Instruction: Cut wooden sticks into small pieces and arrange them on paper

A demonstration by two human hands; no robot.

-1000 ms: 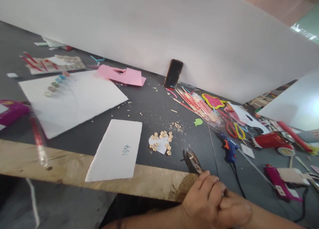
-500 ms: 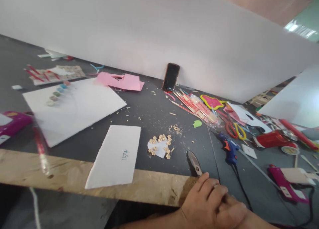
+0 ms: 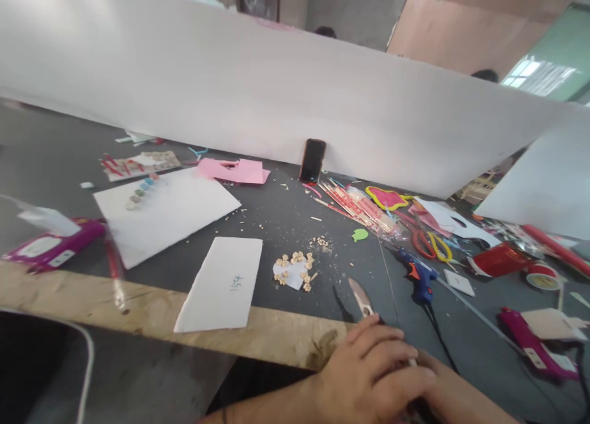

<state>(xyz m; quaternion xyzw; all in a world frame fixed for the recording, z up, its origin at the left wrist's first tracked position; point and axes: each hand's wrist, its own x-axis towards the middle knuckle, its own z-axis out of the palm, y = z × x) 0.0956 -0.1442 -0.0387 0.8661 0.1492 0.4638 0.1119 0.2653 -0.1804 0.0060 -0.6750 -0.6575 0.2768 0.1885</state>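
Near the table's front edge, my left hand (image 3: 369,369) is closed, its fingers curled over a pair of shears (image 3: 362,298). The pointed metal blade and the pivot stick out past its fingertips, and a dark part of the handles shows below. My right hand (image 3: 436,375) lies under and against my left, its fingers mostly hidden. To the left is a small white paper piece (image 3: 294,275) edged with clusters of pale wooden bits. Beside it lies a white sheet (image 3: 225,286) with a handwritten number, overhanging the wooden edge.
A blue glue gun (image 3: 418,276), red scissors (image 3: 423,244) and a red can (image 3: 498,259) lie to the right. Farther back are bundled sticks (image 3: 353,206) and a phone (image 3: 313,160) leaning on the white partition (image 3: 258,98). Large white board (image 3: 170,221) and magenta tool (image 3: 59,246) are left.
The view has tilted up, showing more beyond the partition. The blade now stands apart from its shadow. My hands remain together, with my left fingers shifted slightly.
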